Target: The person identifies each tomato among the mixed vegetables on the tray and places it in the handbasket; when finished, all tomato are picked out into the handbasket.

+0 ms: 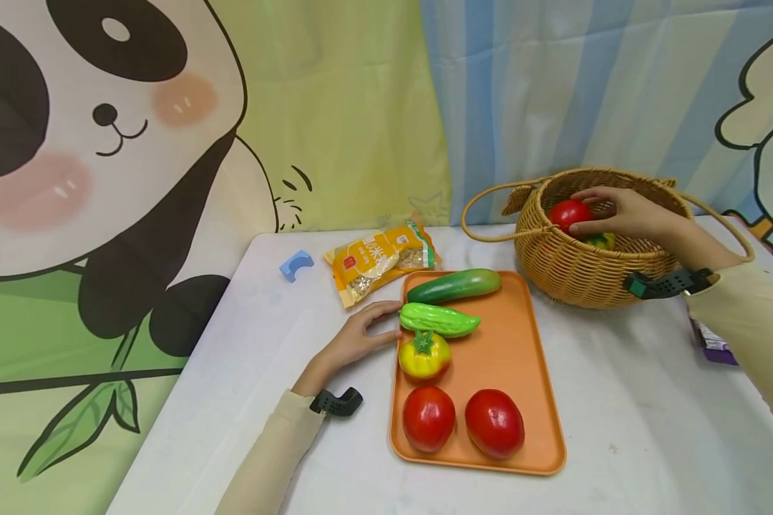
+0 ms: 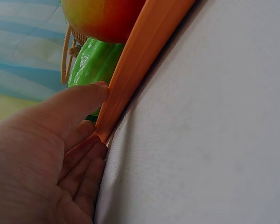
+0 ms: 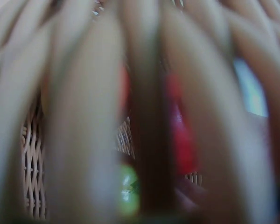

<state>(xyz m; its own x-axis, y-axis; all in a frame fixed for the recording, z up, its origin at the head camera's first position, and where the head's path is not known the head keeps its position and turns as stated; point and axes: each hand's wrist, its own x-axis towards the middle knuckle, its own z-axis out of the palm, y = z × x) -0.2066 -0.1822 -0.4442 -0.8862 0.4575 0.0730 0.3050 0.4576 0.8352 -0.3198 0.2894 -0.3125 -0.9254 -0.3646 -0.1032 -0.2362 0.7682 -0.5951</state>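
Observation:
My right hand [image 1: 628, 213] reaches into the wicker basket [image 1: 586, 268] and grips a shiny red tomato [image 1: 568, 214] between thumb and fingers. Basket weave blocks most of the right wrist view; red shows through its gaps. At the left edge of the orange tray [image 1: 502, 357], my left hand [image 1: 357, 336] touches the rim with thumb and fingertips. On that tray lie a cucumber [image 1: 454, 286], a light green bitter melon [image 1: 439, 320], a yellow fruit with a green star-shaped top [image 1: 424, 357] and two round red fruits, one [image 1: 428, 418] beside the other [image 1: 494, 423].
Behind the tray lies an orange food packet [image 1: 383, 259], with a small blue curved piece [image 1: 296, 265] to its left. Something green and yellow [image 1: 599, 241] sits low in the basket. A purple box [image 1: 715, 343] is partly hidden by the right sleeve. Printed curtains hang behind.

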